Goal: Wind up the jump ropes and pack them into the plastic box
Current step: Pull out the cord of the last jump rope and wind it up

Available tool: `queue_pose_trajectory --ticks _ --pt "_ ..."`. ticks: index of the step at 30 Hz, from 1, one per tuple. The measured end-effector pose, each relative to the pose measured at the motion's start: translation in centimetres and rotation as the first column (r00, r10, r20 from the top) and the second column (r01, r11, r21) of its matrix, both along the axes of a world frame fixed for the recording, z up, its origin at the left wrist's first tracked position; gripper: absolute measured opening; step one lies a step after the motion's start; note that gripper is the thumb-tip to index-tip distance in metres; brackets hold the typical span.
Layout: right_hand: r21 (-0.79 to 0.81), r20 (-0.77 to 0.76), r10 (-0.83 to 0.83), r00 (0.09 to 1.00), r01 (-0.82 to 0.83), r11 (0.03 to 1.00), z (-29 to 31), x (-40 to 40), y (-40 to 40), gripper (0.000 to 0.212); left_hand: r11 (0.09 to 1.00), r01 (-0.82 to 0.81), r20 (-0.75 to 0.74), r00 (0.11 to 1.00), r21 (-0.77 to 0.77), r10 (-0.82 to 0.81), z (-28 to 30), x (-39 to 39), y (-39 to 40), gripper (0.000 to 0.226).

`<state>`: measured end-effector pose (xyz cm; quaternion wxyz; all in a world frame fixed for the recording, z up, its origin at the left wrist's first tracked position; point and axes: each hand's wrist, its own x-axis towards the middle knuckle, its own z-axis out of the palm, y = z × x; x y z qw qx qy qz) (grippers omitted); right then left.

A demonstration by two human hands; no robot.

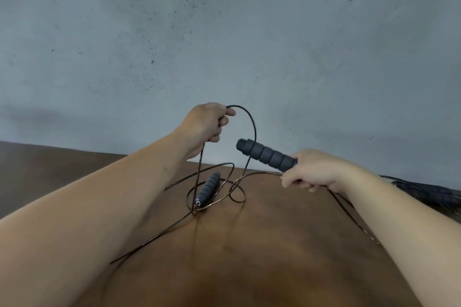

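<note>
Grey concrete wall (224,32) across the whole upper half of the frame, speckled with dark marks. Brown wooden bench (262,257) over the lower half, its far edge running across mid-frame. Two bare forearms reaching in from the lower corners toward the centre.

Left hand (204,127) raised just above centre, fingers (225,117) curled round the thin black cord (253,127) of the jump rope; cord arching up out of the fist, curving right and dropping down to the bench. Right hand (316,169) right of centre, fingers wrapped round the butt of a ribbed dark grey handle (267,154), with a strand of cord also passing under that fist; handle held above the bench, pointing up and left, its cap end toward the left hand, well apart from it.

Second ribbed handle (208,188) lying flat on the bench at centre, below and between both hands, ringed by loose loops of cord (237,194); one strand trailing toward the lower left.

Another dark bundle of rope (431,192) at the right edge, on the bench behind the right forearm, blurred.
</note>
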<state>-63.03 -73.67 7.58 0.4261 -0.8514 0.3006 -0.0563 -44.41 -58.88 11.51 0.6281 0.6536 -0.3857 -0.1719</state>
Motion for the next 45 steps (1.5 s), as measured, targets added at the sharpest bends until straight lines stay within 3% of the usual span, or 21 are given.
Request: queue_pose_trajectory --ticks 4,7,8,10,13,16,18,20,22,24,25,27,29,31,32,34,36,38,41,43,45 --pt "0.197 0.068 -0.107 0.992 0.092 0.976 -0.9 2.8 1.2 0.023 0.956 0.288 0.044 0.956 0.049 -0.291 0.6 -2.4 0.5 0.027" --pt "0.407 0.250 -0.151 0.956 0.037 0.913 -1.4 4.6 1.6 0.020 0.774 0.522 -0.095 0.845 0.358 -0.526 0.4 -3.1 1.2 0.046" --pt "0.438 0.324 -0.161 0.932 0.003 0.899 -1.5 4.9 1.8 0.020 0.720 0.526 -0.183 0.845 0.453 -0.503 0.1 -3.0 1.2 0.061" --pt "0.425 0.435 -0.141 0.889 -0.066 0.903 -1.5 5.3 2.4 0.029 0.725 0.400 -0.274 0.916 0.560 -0.293 -0.9 -2.3 0.6 0.084" --pt "0.308 0.472 0.030 0.881 -0.197 0.931 -1.1 5.3 3.3 0.048 0.818 0.339 -0.422 0.897 0.464 -0.132 -2.3 -1.6 -1.0 0.092" --pt "0.247 0.417 0.113 0.902 -0.232 0.941 -0.7 5.5 3.8 0.060 0.945 0.291 -0.604 0.784 0.151 -0.145 -2.4 -2.3 -2.7 0.042" --pt "0.350 0.434 0.029 0.901 -0.198 0.916 -0.3 5.6 3.5 0.061 0.984 0.158 -0.611 0.788 0.083 -0.075 -2.1 -2.5 -3.7 0.015" --pt "0.587 0.435 -0.225 0.872 -0.085 0.805 0.2 5.2 2.5 0.049 0.992 0.065 -0.531 0.847 0.104 0.000 -1.9 -2.1 -4.2 0.015" --pt "0.796 0.377 -0.461 0.804 -0.027 0.604 0.3 4.7 0.8 0.037 0.989 -0.006 -0.419 0.905 0.147 0.068 -1.2 -1.4 -4.3 0.014" --pt "0.881 0.347 -0.560 0.752 -0.057 0.469 0.1 4.1 -0.6 0.058 0.990 -0.060 -0.361 0.927 0.124 0.101 -0.2 -0.3 -4.3 0.018" --pt "0.878 0.333 -0.557 0.761 -0.034 0.478 0.1 3.7 -1.2 0.061 0.994 -0.068 -0.362 0.928 0.081 0.093 0.5 0.2 -4.2 0.018" --pt "0.749 0.291 -0.520 0.804 0.147 0.647 -0.3 3.1 -2.2 0.036 0.996 -0.084 -0.400 0.914 -0.037 0.063 2.1 1.1 -4.1 0.016" --pt "0.356 0.152 -0.506 0.849 0.430 0.830 -1.2 2.7 -3.2 0.024 0.979 -0.112 -0.449 0.893 -0.172 0.024 3.8 1.8 -4.0 0.018" --pt "-0.109 0.085 -0.522 0.849 0.529 0.842 -2.2 2.4 -4.3 0.023 0.955 -0.095 -0.475 0.879 -0.279 -0.051 5.6 2.0 -3.9 0.019" --pt "-0.194 0.162 -0.513 0.843 0.537 0.821 -1.9 2.6 -4.3 0.031 0.947 -0.065 -0.473 0.876 -0.313 -0.096 6.4 1.8 -3.9 0.019" --pt "0.086 0.466 -0.430 0.773 0.444 0.892 0.4 2.9 -2.6 0.055 0.946 0.026 -0.426 0.889 -0.322 -0.169 7.6 0.9 -4.1 0.021" --pt "0.303 0.646 -0.270 0.714 0.085 0.949 3.9 3.7 -0.5 0.073 0.954 0.141 -0.350 0.908 -0.266 -0.232 8.2 -0.7 -4.7 0.021" --pt "0.179 0.611 -0.055 0.789 -0.071 0.981 6.6 4.5 1.2 0.078 0.954 0.231 -0.272 0.921 -0.191 -0.278 8.3 -2.4 -5.4 0.020" --pt "-0.034 0.565 -0.019 0.825 0.047 0.998 8.1 5.2 1.7 0.036 0.948 0.313 -0.168 0.933 -0.063 -0.319 8.3 -3.6 -5.7 0.035" --pt "0.048 0.637 -0.107 0.763 0.100 0.994 8.6 5.1 1.4 0.019 0.929 0.370 -0.146 0.920 0.022 -0.363 8.2 -3.0 -5.3 0.060" --pt "0.123 0.694 -0.195 0.693 0.153 0.981 9.1 4.5 0.6 0.017 0.914 0.399 -0.207 0.903 0.074 -0.377 7.0 -1.2 -4.3 0.079"
